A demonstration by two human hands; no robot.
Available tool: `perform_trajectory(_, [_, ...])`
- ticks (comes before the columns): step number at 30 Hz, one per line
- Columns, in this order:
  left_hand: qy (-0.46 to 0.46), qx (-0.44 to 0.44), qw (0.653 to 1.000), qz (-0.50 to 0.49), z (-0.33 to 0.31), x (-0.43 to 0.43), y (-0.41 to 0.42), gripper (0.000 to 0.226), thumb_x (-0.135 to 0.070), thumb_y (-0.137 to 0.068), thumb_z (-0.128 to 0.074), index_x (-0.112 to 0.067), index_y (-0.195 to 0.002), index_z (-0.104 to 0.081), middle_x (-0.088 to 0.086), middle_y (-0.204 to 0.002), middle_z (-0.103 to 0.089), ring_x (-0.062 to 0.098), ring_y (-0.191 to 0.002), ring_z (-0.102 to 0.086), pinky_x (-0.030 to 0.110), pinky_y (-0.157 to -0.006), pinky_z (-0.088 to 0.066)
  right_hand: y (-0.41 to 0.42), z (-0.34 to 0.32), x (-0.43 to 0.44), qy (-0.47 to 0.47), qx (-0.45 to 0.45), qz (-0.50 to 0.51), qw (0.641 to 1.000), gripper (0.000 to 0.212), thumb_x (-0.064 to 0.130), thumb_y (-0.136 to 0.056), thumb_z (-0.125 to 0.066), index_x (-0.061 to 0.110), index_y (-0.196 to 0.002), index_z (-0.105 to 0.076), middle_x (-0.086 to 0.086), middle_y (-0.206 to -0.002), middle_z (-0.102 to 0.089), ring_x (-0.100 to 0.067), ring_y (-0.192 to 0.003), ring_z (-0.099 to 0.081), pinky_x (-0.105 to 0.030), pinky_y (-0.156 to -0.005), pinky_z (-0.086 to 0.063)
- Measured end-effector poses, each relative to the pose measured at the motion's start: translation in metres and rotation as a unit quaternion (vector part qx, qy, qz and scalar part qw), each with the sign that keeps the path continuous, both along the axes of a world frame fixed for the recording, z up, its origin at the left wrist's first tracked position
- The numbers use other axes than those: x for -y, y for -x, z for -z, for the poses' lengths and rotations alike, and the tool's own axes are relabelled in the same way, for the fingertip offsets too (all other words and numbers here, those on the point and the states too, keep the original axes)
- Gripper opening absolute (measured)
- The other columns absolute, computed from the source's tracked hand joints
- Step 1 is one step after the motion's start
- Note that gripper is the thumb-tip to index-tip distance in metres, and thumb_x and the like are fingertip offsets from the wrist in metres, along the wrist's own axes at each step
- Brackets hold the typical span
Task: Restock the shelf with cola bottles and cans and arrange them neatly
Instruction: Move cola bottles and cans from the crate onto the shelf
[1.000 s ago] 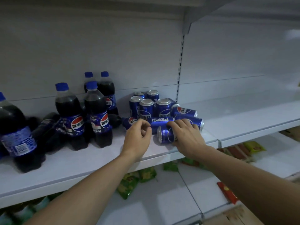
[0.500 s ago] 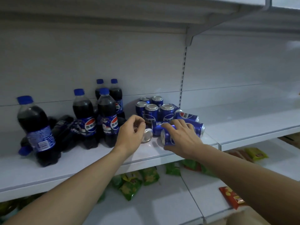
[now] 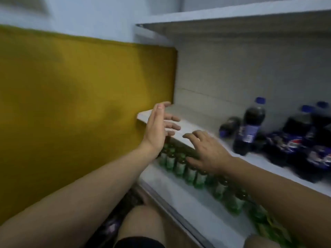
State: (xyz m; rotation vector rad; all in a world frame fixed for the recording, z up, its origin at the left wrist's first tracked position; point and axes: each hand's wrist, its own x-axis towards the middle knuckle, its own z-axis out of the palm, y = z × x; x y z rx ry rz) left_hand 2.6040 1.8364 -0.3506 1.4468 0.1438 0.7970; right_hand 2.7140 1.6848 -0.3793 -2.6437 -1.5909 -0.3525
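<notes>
The shelf [image 3: 188, 125] abuts panel [image 3: 71, 104] at its 9 o'clock end; upper shelf [image 3: 232, 20] overhangs at 12 o'clock. On shelf, toward 3 o'clock: one upright bottle [image 3: 249, 122], a lying bottle [image 3: 229, 125] just behind at its 9 o'clock, a bottle cluster [image 3: 293, 138] at its 3 o'clock. Beneath, lower shelf [image 3: 179, 199] carries small bottles [image 3: 189, 173] in a row, 11 to 5 o'clock.

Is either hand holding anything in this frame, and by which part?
Nothing is held. The left hand and the right hand are both open with fingers spread near the shelf's left end, clear of the cola bottles.
</notes>
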Motion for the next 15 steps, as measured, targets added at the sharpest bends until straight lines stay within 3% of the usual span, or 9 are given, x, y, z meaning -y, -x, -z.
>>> perform_trajectory(3, [0.081,-0.006,0.987,-0.141,0.018,-0.090,0.097,0.051,-0.055,-0.105,-0.019,-0.024,-0.129,-0.051,0.013,-0.099,-0.070,0.023,-0.070,-0.066,0.031,-0.060,-0.047,0.054,0.018,-0.107,0.019,-0.022,-0.122,0.992,0.074,0.060,-0.089,-0.056,0.029,-0.150,-0.025,-0.002,-0.140,-0.038,-0.024,-0.126,-0.041,-0.045,-0.100,-0.046])
perform_trajectory(8, [0.166,-0.028,0.928,-0.332,0.068,-0.164,0.249,0.053,-0.059,-0.105,-0.018,-0.025,-0.130,-0.050,0.012,-0.099,-0.071,0.023,-0.070,-0.065,0.032,-0.060,-0.046,0.149,0.065,-0.222,0.087,-0.059,-0.297,0.949,0.070,0.056,-0.094,-0.055,0.031,-0.151,-0.022,-0.003,-0.144,-0.032,-0.027,-0.132,-0.036,-0.047,-0.103,-0.044])
perform_trajectory(15, [0.208,-0.125,0.864,-0.440,0.151,-0.211,0.323,0.053,-0.055,-0.106,-0.021,-0.023,-0.139,-0.047,0.011,-0.104,-0.071,0.022,-0.074,-0.066,0.034,-0.065,-0.048,0.198,0.134,-0.318,0.148,-0.121,-0.359,0.914,0.067,0.050,-0.098,-0.056,0.027,-0.152,-0.025,-0.002,-0.145,-0.032,-0.027,-0.132,-0.037,-0.047,-0.102,-0.046])
